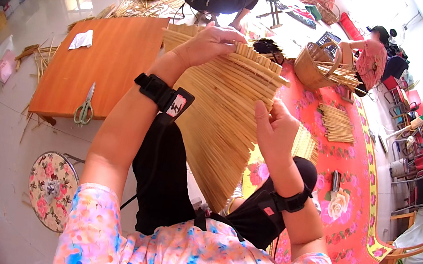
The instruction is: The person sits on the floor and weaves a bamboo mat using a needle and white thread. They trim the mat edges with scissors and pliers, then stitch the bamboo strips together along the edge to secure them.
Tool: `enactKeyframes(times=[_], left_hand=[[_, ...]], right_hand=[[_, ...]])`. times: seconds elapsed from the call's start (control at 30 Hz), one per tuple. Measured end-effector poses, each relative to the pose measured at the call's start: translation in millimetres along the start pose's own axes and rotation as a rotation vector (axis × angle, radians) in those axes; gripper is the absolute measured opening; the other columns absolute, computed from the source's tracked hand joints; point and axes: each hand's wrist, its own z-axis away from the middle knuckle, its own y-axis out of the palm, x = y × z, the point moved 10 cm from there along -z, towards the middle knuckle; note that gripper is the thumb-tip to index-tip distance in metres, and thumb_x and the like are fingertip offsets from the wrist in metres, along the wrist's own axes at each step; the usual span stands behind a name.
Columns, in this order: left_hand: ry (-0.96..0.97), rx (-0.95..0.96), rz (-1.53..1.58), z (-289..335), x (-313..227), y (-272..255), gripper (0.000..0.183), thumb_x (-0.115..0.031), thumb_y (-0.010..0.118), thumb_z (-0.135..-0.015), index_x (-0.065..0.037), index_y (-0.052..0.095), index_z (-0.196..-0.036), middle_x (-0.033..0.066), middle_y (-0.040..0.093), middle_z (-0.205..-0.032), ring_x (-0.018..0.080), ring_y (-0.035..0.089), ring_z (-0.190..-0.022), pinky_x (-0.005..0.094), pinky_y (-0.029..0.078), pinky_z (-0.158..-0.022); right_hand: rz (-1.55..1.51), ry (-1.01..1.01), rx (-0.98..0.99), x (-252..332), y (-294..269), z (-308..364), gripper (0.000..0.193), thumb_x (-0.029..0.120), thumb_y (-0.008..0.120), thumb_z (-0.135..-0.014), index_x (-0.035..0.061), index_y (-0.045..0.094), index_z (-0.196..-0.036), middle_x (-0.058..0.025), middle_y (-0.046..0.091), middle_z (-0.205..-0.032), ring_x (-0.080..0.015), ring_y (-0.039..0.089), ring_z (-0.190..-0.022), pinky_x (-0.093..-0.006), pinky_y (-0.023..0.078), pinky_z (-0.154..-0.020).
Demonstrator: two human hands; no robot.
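Note:
A mat of straw-coloured stalks (218, 127) lies across my lap, its stalks side by side and its lower end tapering between my knees. My left hand (216, 46) is closed over its far edge, fingers bent and fingertips partly hidden. At the right edge, my right hand (278, 131) grips the mat with the thumb on top and the fingers behind. Folded or bunched stalks (261, 60) form a thick rim between the two hands. Black straps circle both my wrists.
An orange wooden table (115, 67) at left holds scissors (86, 105) and a crumpled tissue (81, 40). On the red floral floor sheet (340, 222) are a stalk bundle (336, 124) and a wicker basket (314, 65). Two people sit farther off. A round floral stool (49, 191) stands at left.

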Motion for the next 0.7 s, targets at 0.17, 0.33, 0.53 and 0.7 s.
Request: enactKeyframes(times=[0.17, 0.33, 0.53, 0.7], left_hand=[[0.151, 0.013, 0.139, -2, 3, 11, 0.026, -0.010, 0.059, -0.090, -0.002, 0.064, -0.114, 0.0074, 0.064, -0.108, 0.0197, 0.056, -0.104, 0.0291, 0.043, -0.091], [0.228, -0.113, -0.076, 14, -6, -1, 0.031, -0.014, 0.058, -0.092, -0.002, 0.061, -0.121, 0.0109, 0.063, -0.116, 0.0226, 0.057, -0.110, 0.0307, 0.044, -0.095], [-0.206, -0.103, 0.440, 105, 83, -82, 0.030, -0.015, 0.056, -0.094, -0.004, 0.062, -0.121, 0.0048, 0.067, -0.111, 0.0128, 0.062, -0.104, 0.0275, 0.046, -0.091], [-0.825, -0.195, -0.357, 329, 316, -147, 0.037, -0.028, 0.063, -0.089, -0.003, 0.063, -0.116, 0.0200, 0.066, -0.108, 0.0314, 0.065, -0.095, 0.0371, 0.051, -0.087]], right_hand=[[0.223, -0.165, -0.133, 21, 7, 15, 0.024, 0.023, 0.059, -0.093, 0.0003, 0.063, -0.087, -0.0154, 0.056, -0.057, -0.0323, 0.059, -0.051, -0.0373, 0.044, -0.048], [0.362, -0.092, -0.176, 14, 10, 2, 0.029, 0.023, 0.057, -0.095, 0.0026, 0.062, -0.075, -0.0187, 0.052, -0.055, -0.0354, 0.056, -0.050, -0.0415, 0.043, -0.048], [0.443, -0.103, -0.294, -17, -7, 0, 0.038, 0.028, 0.057, -0.095, 0.0011, 0.056, -0.068, -0.0156, 0.043, -0.054, -0.0260, 0.043, -0.048, -0.0388, 0.033, -0.048], [0.273, -0.101, -0.286, -10, 7, 4, 0.036, 0.023, 0.053, -0.097, -0.0011, 0.053, -0.070, -0.0142, 0.041, -0.054, -0.0244, 0.038, -0.048, -0.0374, 0.034, -0.049]])
